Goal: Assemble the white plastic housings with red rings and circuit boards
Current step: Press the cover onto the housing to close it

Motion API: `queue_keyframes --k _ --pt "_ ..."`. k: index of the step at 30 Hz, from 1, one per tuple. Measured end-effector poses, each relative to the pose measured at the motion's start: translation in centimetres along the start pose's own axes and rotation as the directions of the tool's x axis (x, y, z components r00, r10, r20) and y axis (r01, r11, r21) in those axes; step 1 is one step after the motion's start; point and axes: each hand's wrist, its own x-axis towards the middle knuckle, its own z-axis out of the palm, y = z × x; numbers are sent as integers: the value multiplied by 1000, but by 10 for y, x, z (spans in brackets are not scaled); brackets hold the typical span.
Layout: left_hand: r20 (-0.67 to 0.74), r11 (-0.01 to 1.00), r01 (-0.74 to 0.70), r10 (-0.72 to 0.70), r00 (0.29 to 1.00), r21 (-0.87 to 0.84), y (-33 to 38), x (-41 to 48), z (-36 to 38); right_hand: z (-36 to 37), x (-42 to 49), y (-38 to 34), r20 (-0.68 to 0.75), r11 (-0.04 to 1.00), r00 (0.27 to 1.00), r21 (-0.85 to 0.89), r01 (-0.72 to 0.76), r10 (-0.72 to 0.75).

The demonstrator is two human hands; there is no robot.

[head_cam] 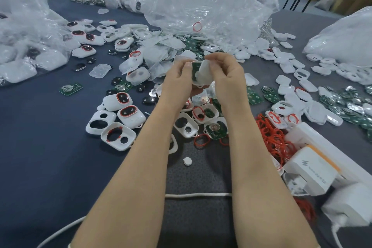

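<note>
White housing, left hand, translucent cover, right hand

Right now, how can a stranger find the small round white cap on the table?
Look at the dark table, where two forearms reach up the middle. Between them, below a loose red ring, lies the cap. Unlike the housings nearby, it is a small solid disc.

A white housing with a green circuit board inside is held tilted between the left hand and right hand; loose red rings lie heaped rightward.
</note>
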Motion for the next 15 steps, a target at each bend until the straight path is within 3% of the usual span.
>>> queue_keyframes --k 7,15 --pt "13 997 -26 25 1000 75 -3 -1 3 11 -4 3 -12 939 986 -308 152 -163" --pt "-137 993 23 -39 990 -115 -2 3 -3 25 -12 2 105 856 976 -469 216 -188"
